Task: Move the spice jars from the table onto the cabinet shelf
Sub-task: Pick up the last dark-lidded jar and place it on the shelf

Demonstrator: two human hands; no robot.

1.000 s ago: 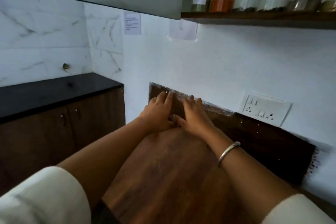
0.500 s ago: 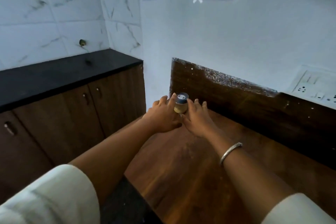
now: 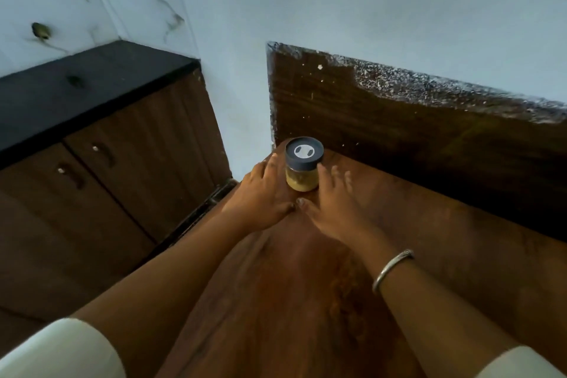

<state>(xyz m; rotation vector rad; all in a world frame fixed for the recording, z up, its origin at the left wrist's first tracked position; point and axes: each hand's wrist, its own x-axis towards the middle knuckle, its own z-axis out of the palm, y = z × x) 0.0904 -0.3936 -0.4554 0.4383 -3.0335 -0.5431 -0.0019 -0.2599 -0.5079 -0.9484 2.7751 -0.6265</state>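
Stretching out beneath both forearms, the brown wooden surface (image 3: 306, 301) runs to a dark back panel (image 3: 414, 132) just beyond the fingers, with a black-topped low cabinet (image 3: 92, 147) off past the left fingers. The left hand (image 3: 260, 196) and right hand (image 3: 334, 209) lie flat on the wood, thumbs nearly meeting. Their fingers (image 3: 271, 167) are straight and loosely spread, pinching nothing. Between the two sets of fingers stands the spice jar (image 3: 302, 178), upright, with yellow powder under a dark lid (image 3: 304, 152). The right forefinger looks to be touching the glass or just beside it, and the left fingers seem a shade apart from it, though I cannot say for certain. To my eye this is the start of a pick-up: the jar is framed but not yet gripped. The next move calls for the fingers to curl round the jar below the lid. They would then lift it straight up, clear of the panel, toward the cabinet shelf, which is out of sight from here.
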